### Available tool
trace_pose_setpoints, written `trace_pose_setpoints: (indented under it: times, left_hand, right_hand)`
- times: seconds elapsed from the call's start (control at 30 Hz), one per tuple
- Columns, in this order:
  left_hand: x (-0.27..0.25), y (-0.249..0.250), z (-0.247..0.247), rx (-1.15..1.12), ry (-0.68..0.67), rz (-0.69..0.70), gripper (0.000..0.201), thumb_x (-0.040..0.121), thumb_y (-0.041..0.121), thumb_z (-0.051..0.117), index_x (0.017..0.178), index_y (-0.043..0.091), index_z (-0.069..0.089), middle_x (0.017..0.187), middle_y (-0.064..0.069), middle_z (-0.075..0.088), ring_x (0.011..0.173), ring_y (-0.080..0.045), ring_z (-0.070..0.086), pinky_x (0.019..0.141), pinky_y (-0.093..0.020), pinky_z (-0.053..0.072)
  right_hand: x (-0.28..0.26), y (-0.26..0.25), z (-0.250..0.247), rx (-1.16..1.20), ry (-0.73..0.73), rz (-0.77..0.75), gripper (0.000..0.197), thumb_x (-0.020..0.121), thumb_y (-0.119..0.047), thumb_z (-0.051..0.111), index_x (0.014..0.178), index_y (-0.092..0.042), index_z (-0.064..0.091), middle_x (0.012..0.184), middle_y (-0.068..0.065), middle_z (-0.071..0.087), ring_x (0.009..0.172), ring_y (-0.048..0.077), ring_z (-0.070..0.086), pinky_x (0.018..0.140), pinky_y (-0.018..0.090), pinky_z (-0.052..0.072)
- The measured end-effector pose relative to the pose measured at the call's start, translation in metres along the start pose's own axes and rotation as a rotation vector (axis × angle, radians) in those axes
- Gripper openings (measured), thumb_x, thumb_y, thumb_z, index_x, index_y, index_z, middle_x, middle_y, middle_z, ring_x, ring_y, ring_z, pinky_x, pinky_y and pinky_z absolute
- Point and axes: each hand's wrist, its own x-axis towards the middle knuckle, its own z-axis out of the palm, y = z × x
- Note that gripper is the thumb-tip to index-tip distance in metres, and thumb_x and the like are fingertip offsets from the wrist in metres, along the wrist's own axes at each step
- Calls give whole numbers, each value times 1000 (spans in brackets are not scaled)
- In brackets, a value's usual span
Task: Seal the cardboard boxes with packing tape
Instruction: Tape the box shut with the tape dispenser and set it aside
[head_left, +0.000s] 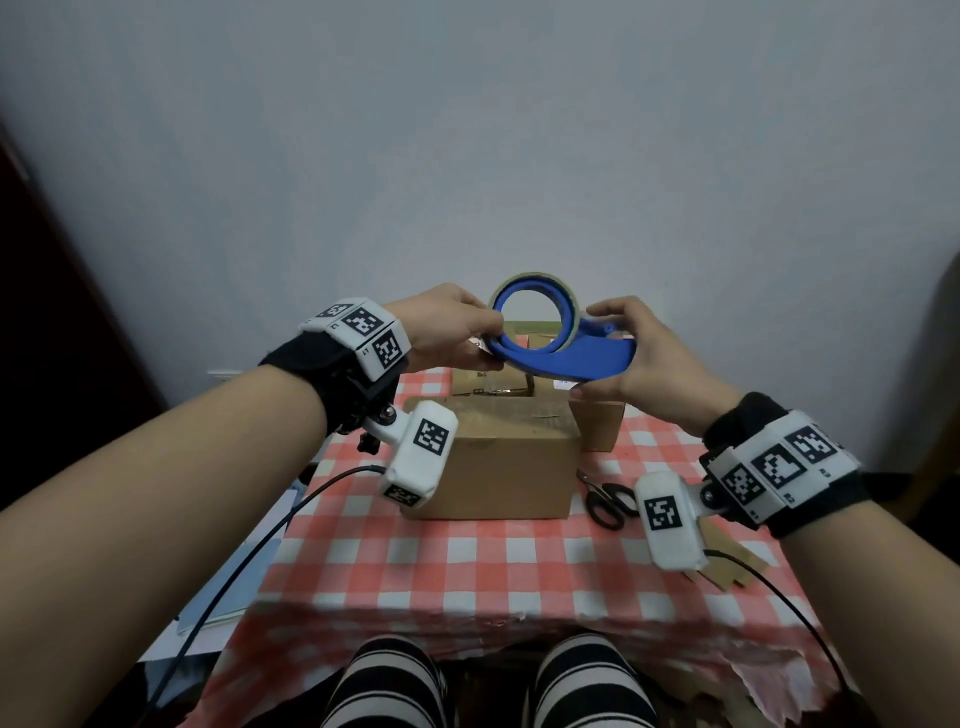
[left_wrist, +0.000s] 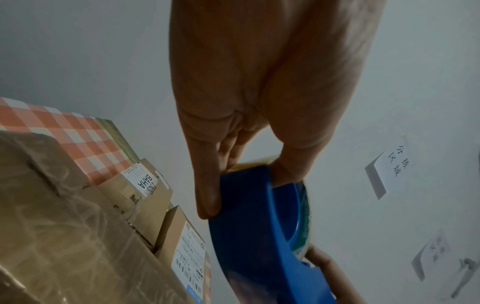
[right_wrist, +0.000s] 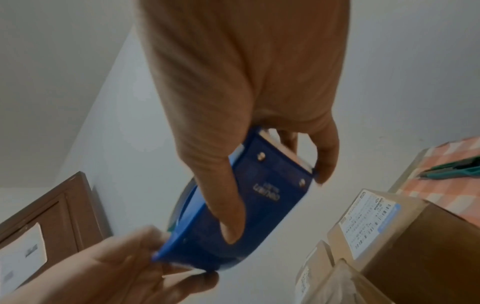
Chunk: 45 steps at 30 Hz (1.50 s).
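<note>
A blue tape dispenser (head_left: 566, 356) with a roll of packing tape (head_left: 540, 280) on it is held up in the air above the boxes. My left hand (head_left: 457, 332) grips its left, rounded end (left_wrist: 249, 205). My right hand (head_left: 639, 358) grips the right end, thumb under the blue body (right_wrist: 259, 197) and fingers over the top. A large closed cardboard box (head_left: 498, 457) stands on the checked table below. Smaller labelled boxes (left_wrist: 153, 197) stand behind it, partly hidden by the hands and dispenser.
Black-handled scissors (head_left: 605, 499) lie right of the big box. Cardboard scraps (head_left: 727, 561) lie at the right edge of the red-checked tablecloth (head_left: 467, 561). Papers (head_left: 218, 597) sit at the left. A brown door (right_wrist: 52, 216) is on the left; a wall is behind.
</note>
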Motion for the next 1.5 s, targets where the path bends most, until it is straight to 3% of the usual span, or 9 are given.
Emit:
trace_pose_setpoints:
  times: [0.07, 0.23, 0.4, 0.53, 0.67, 0.87, 1.03, 1.2, 1.5]
  left_hand:
    - [1, -1, 2, 0, -8, -19, 4, 94, -3, 49, 95, -5, 53, 100, -26, 62, 84, -32, 67, 77, -33, 60]
    - [4, 1, 2, -167, 26, 2, 18, 92, -15, 44, 107, -5, 50, 122, -30, 52, 90, -32, 67, 64, -32, 61]
    - [2, 7, 2, -254, 16, 58, 17, 92, -16, 44, 97, -2, 53, 115, -21, 54, 83, -25, 68, 64, -29, 60]
    - [1, 12, 7, -329, 21, 82, 18, 92, -16, 45, 91, 1, 52, 115, -22, 54, 82, -25, 68, 62, -29, 60]
    - [5, 11, 7, -251, 22, 37, 24, 89, -14, 52, 111, -2, 51, 120, -23, 59, 92, -30, 68, 74, -36, 60]
    - [0, 21, 5, 75, 44, 38, 87, 73, 9, 81, 143, 23, 31, 109, -3, 52, 118, -25, 53, 95, -40, 47]
    - [-8, 40, 16, 7, 92, 240, 18, 89, 23, 67, 104, 20, 58, 112, 0, 56, 110, -17, 49, 108, -44, 37]
    - [-9, 47, 33, 70, -5, 289, 35, 90, 49, 57, 94, 15, 62, 106, -3, 61, 96, -17, 56, 98, -38, 47]
    - [-1, 38, 43, 36, -4, 235, 23, 92, 33, 61, 94, 12, 54, 93, -4, 67, 85, -20, 61, 91, -38, 53]
  right_hand:
    - [-2, -4, -2, 59, 17, -24, 83, 65, -1, 88, 130, -22, 41, 126, 0, 46, 88, 4, 61, 68, 13, 52]
    - [-7, -14, -5, 160, 46, -56, 106, 61, -10, 91, 141, -32, 26, 119, -7, 45, 103, 2, 58, 78, 9, 51]
    - [-6, -9, -1, 622, 226, 27, 121, 57, -15, 90, 148, -36, 13, 126, 13, 51, 111, 23, 65, 92, 36, 55]
    - [-2, -10, -4, 997, 184, 74, 118, 64, 3, 82, 153, -30, 11, 129, 7, 53, 102, 16, 69, 95, 36, 53]
    - [-3, -18, -5, 817, 158, 63, 101, 63, -4, 84, 144, -31, 28, 135, 5, 47, 106, 23, 67, 92, 49, 55]
    - [2, -25, -17, 707, 322, -77, 74, 75, 10, 74, 131, -19, 36, 117, 3, 58, 97, 17, 66, 78, 35, 60]
    - [1, -22, -23, 437, 316, -168, 71, 67, 5, 82, 124, -16, 47, 123, 5, 59, 114, 21, 58, 80, 27, 55]
    - [-6, -28, -22, 209, 249, -243, 68, 69, -3, 84, 124, -17, 46, 119, -8, 57, 104, -5, 55, 76, 14, 51]
    - [-9, -23, -19, 55, 161, -224, 67, 70, -5, 82, 120, -30, 44, 111, -17, 55, 108, -3, 53, 77, 19, 54]
